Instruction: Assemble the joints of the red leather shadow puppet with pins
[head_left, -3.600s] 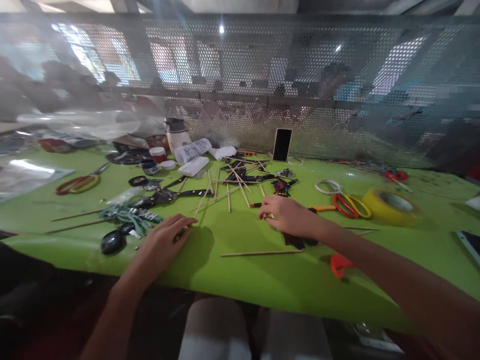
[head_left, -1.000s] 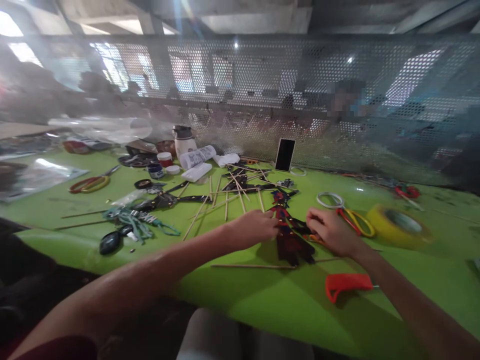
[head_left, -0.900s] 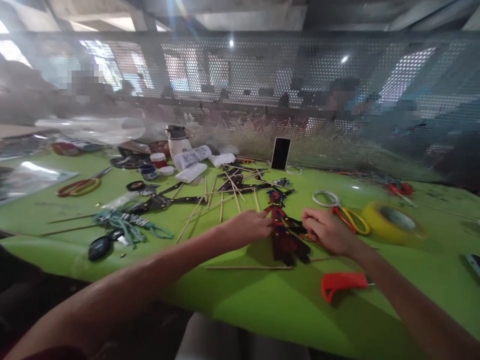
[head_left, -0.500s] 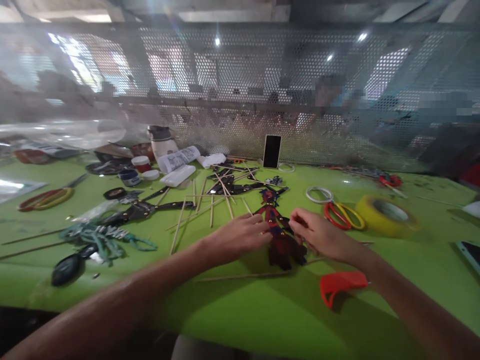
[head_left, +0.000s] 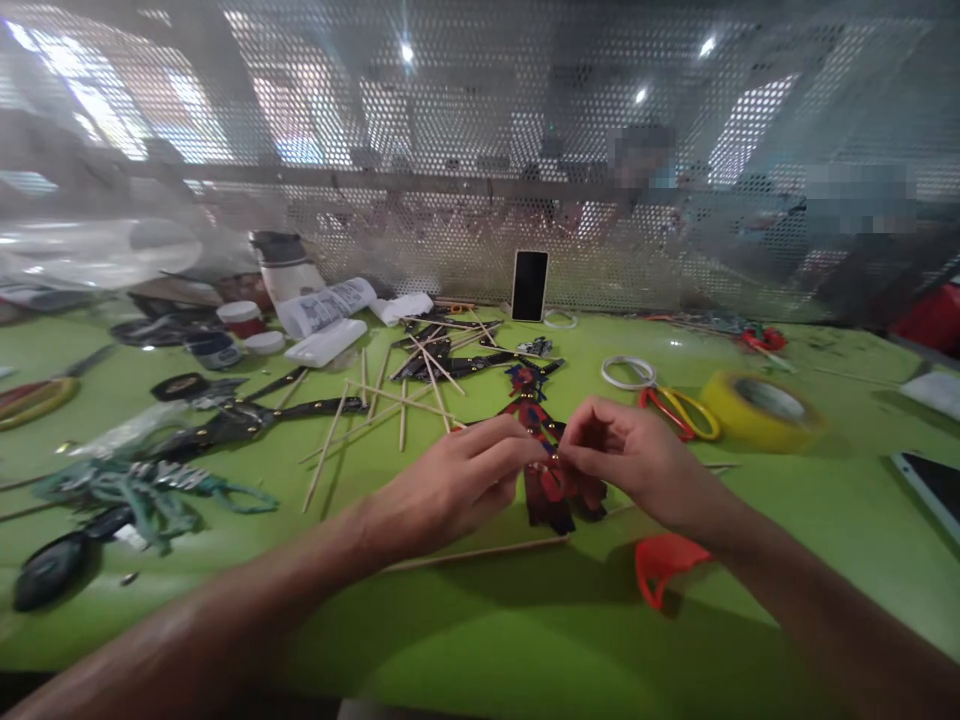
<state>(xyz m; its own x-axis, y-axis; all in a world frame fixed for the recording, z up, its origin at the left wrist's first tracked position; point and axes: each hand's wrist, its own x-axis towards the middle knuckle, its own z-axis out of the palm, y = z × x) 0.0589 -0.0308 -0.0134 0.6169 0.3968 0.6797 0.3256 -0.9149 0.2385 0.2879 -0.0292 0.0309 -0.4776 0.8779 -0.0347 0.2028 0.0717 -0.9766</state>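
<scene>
Both hands (head_left: 450,485) (head_left: 626,460) pinch the red puppet (head_left: 544,480) over the green table (head_left: 525,640) before a perforated screen (head_left: 450,150).

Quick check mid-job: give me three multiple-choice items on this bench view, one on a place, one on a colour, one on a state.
1. Where does the upright black phone stand?
A. against the perforated metal screen at the back
B. flat at the table's near edge
C. on the tape roll

2. What colour is the wide tape roll?
A. blue
B. yellow
C. white

3. How do the two hands meet the flat red and dark puppet figure?
A. both rest away from it
B. only the left touches it
C. left hand and right hand both pinch it at its middle

Answers: 1 A, it leans at the screen's foot; 2 B, the roll is plainly yellow; 3 C, both hands' fingertips close on the figure.
</scene>
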